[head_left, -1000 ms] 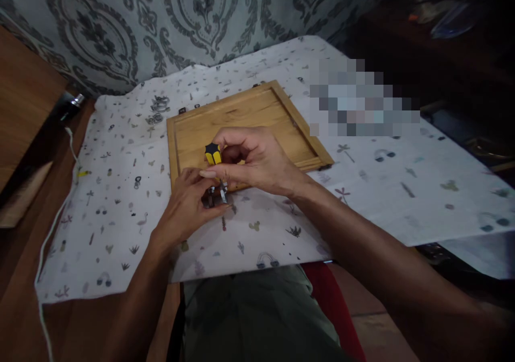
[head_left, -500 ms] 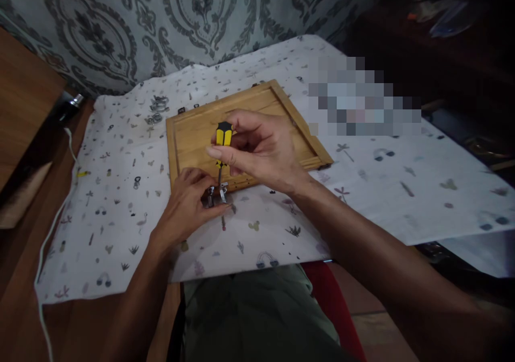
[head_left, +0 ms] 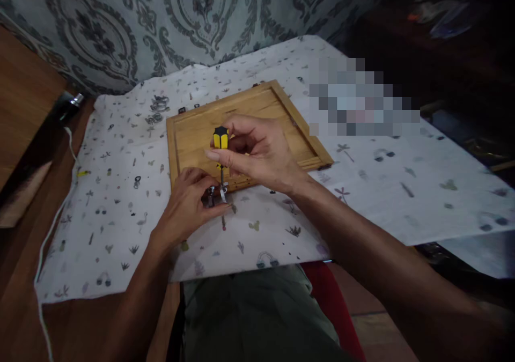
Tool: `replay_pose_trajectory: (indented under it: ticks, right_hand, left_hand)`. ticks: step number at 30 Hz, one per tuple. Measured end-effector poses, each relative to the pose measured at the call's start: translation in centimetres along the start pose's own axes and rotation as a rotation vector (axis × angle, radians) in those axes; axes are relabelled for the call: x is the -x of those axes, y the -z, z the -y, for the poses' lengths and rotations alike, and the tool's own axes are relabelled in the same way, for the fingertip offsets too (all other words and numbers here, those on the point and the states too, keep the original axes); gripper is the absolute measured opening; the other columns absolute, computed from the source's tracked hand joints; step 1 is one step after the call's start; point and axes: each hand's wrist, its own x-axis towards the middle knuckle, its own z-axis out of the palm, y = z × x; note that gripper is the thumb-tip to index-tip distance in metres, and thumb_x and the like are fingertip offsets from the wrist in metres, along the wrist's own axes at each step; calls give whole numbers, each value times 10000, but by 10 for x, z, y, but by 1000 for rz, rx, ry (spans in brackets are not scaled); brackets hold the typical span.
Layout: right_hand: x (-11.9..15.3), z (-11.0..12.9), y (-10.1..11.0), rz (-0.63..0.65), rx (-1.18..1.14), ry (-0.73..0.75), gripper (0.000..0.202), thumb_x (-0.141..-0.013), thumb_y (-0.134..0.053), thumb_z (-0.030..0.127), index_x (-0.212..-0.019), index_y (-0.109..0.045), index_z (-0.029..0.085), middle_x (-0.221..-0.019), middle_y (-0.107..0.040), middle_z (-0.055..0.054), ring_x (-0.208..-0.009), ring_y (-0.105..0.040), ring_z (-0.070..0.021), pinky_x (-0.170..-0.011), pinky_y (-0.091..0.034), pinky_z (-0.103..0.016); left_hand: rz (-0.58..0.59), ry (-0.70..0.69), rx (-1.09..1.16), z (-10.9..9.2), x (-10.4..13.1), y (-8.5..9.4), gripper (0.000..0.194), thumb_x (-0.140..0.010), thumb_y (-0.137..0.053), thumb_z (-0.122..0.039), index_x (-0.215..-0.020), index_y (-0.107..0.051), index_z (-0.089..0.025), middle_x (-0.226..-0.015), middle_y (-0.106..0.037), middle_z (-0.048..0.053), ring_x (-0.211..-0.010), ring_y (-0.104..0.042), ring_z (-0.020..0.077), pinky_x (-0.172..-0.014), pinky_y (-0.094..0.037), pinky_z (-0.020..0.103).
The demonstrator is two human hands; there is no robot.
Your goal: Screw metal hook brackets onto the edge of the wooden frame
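A yellow and black screwdriver (head_left: 221, 139) stands nearly upright in my right hand (head_left: 257, 145), its handle pinched between thumb and fingers. Its shaft points down at a small metal latch (head_left: 223, 193) on the near edge of a framed wooden panel (head_left: 257, 107). My left hand (head_left: 189, 198) is closed around that metal piece, the thumb at its near side and the fingers on the panel side. Part of the latch is hidden by the fingers. Whether the screwdriver tip sits in a screw is too small to tell.
A white patterned cloth (head_left: 257, 238) covers the table. Metal rings or hardware (head_left: 156, 110) lie beyond the panel's left corner. A white cable (head_left: 56, 217) runs down the left side. At the right, a blurred-out patch hides something. A patterned curtain (head_left: 201, 13) hangs behind.
The screwdriver handle has shifted slightly left and down, and its shaft is more upright. My right hand moved a little with it. The left hand stays on the metal piece.
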Motion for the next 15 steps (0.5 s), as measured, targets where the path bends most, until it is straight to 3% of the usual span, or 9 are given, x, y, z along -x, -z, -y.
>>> replay_pose_trajectory:
  ticks: [15]
  right_hand:
    - [0,-3,3,58,35,23,441,-875,-813,512,-775,-503,215,-710,-552,59,-542,-502,-60,-448,-407,-199]
  left_hand:
    - [9,11,12,-1,0,1,332,-865,-833,-503,-1016,-739,-224,-1103,-695,60,-1097,-592,299,-1010,-493,500]
